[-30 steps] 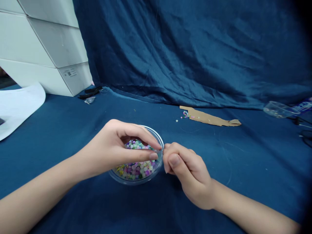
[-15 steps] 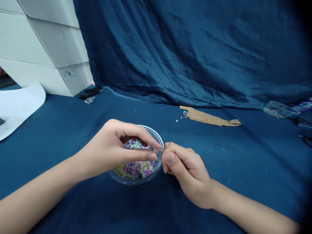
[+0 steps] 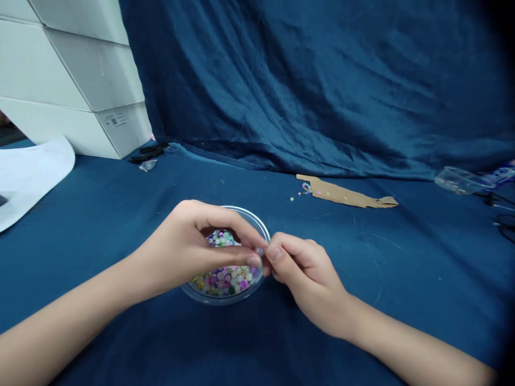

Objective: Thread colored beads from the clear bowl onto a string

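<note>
Between thumb and index finger, my left hand (image 3: 189, 241) pinches a small pale, see-through bead (image 3: 259, 250). My right hand (image 3: 308, 279) is closed just beside it, thumb pressed on the index finger, its fingertips meeting those of the left. Whatever the right fingers hold is too small and covered to make out. Below both hands stands a round clear plastic bowl (image 3: 225, 299), partly hidden by the left hand. Many small beads (image 3: 225, 276) in purple, pink, white, green and yellow lie in it.
Behind the hands lies a torn strip of brown cardboard (image 3: 346, 195) with a cluster of small beads (image 3: 306, 188) at its left end. A clear plastic cup (image 3: 458, 181) is at the far right. White boxes (image 3: 72, 86) and a white sheet (image 3: 32, 177) stand left.
My right hand has shifted slightly left, its fingertips closer against the bead in my left fingers. The left hand has barely moved.
</note>
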Demonstrator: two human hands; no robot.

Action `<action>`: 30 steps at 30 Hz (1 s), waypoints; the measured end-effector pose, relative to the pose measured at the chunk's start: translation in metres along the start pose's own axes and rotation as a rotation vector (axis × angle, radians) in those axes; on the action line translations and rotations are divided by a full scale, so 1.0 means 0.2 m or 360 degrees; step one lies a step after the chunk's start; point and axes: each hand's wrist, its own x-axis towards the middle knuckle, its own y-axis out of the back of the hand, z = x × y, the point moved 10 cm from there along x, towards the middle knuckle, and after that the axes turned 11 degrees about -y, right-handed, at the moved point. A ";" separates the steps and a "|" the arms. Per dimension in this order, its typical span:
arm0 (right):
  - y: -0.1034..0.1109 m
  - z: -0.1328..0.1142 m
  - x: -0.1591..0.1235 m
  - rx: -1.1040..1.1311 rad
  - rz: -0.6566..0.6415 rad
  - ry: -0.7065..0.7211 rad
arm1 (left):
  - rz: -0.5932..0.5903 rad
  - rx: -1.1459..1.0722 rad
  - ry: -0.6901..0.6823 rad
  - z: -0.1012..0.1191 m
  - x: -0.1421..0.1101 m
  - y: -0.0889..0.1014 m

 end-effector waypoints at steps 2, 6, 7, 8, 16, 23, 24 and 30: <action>0.00 0.02 0.00 0.0075 -0.0039 -0.0028 | 0.0033 -0.0042 0.0024 0.00 0.00 0.01; 0.00 0.01 0.00 0.0077 -0.0100 -0.0003 | 0.0132 -0.0074 0.0040 0.02 -0.01 0.04; 0.00 0.00 0.00 0.0005 -0.0083 0.0024 | 0.0128 -0.0079 0.0036 0.03 -0.01 0.04; 0.00 -0.01 0.00 -0.0070 -0.0065 0.0054 | 0.0114 -0.0075 0.0026 0.04 -0.01 0.04; 0.07 -0.07 -0.02 -0.0266 0.0240 0.0341 | -0.0251 0.0582 -0.0207 0.10 0.00 0.08; 0.19 -0.07 -0.04 -0.0144 0.0609 0.0347 | -0.0829 0.1297 0.0068 -0.07 -0.12 0.07; 0.19 -0.07 -0.04 -0.0143 0.0625 0.0349 | -0.0876 0.1311 0.0115 -0.10 -0.13 0.07; 0.18 -0.06 -0.04 -0.0126 0.0564 0.0326 | -0.0902 0.1438 0.0133 -0.15 -0.08 0.00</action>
